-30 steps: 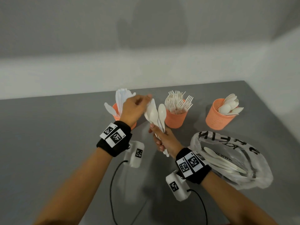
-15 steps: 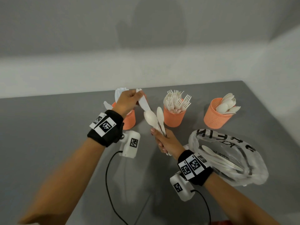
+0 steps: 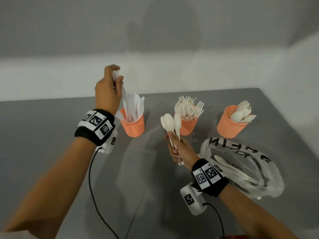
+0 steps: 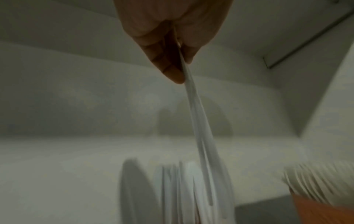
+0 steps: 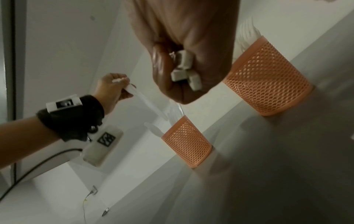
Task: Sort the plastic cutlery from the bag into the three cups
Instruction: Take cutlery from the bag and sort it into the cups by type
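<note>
Three orange mesh cups stand in a row on the grey table. The left cup [image 3: 133, 125] holds white knives, the middle cup [image 3: 187, 125] forks, the right cup [image 3: 228, 125] spoons. My left hand [image 3: 110, 87] is raised above the left cup and pinches a white knife [image 3: 125, 99] by its handle, the blade pointing down into the cup; the same knife [image 4: 199, 121] hangs from my fingertips in the left wrist view. My right hand [image 3: 179, 149] grips a bunch of cream spoons [image 3: 170, 123] upright in front of the middle cup; their handle ends [image 5: 184, 71] stick out of my fist.
A clear plastic bag [image 3: 241, 166] with black lettering lies at the right, with more cutlery inside. The table's right edge runs close behind the spoon cup. A black cable [image 3: 93, 187] trails from my left wrist across the table. A pale wall stands behind the cups.
My left hand has taken the knife from the bunch, lifted it up and left, and now holds it handle-up over the knife cup. My right hand has stayed with the spoons.
</note>
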A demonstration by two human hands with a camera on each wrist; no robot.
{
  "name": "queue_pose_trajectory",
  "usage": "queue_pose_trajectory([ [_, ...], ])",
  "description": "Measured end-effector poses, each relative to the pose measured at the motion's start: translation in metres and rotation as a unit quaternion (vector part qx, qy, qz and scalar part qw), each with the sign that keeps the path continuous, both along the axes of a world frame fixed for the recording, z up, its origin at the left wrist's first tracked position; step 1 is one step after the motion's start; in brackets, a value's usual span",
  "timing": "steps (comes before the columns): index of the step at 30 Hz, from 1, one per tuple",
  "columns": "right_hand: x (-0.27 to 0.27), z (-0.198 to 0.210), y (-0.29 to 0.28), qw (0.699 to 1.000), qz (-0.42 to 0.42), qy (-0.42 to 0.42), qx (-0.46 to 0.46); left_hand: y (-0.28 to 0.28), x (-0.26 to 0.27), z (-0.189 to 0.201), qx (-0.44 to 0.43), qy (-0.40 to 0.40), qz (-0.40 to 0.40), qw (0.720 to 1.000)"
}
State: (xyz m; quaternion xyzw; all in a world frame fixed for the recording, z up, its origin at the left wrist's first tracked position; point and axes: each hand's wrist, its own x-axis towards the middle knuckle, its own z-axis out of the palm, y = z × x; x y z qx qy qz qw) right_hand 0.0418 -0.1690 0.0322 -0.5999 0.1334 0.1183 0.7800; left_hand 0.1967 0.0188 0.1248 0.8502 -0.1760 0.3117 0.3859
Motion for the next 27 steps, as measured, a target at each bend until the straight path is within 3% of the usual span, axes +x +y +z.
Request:
queue_pose_trajectory([
  [7, -0.002, 0.010, -0.004, 0.998, 0.017, -0.001, 0.064, -0.008, -0.008, -0.046, 0.142, 0.067, 0.037, 0.987],
  [10, -0.004, 0.017, -0.009, 0.994, 0.032, 0.012, 0.106, -0.009, -0.003, -0.066, 0.280, 0.001, 0.098, 0.955],
  [12, -0.006, 0.021, -0.011, 0.991, 0.040, 0.018, 0.130, -0.011, -0.004, -0.076, 0.357, 0.017, 0.089, 0.930],
  [15, -0.008, 0.024, -0.012, 0.989, 0.048, 0.020, 0.141, -0.012, -0.006, -0.081, 0.381, 0.028, 0.064, 0.922],
  [18, -0.008, 0.025, -0.012, 0.989, 0.050, 0.020, 0.137, -0.022, -0.019, -0.070, 0.293, 0.007, 0.035, 0.955],
  [20, -0.009, 0.025, -0.010, 0.992, 0.044, 0.015, 0.121, -0.035, -0.043, -0.053, 0.104, 0.057, -0.017, 0.993],
  [21, -0.010, 0.025, -0.009, 0.994, 0.038, 0.009, 0.105, -0.043, -0.056, -0.046, 0.006, 0.110, -0.040, 0.993],
  [23, -0.011, 0.024, -0.006, 0.998, 0.021, -0.004, 0.056, -0.059, -0.080, -0.037, -0.101, 0.216, -0.073, 0.969],
  [27, -0.016, 0.024, -0.003, 1.000, 0.001, -0.030, 0.001, -0.080, -0.110, -0.041, -0.266, 0.377, -0.145, 0.875],
])
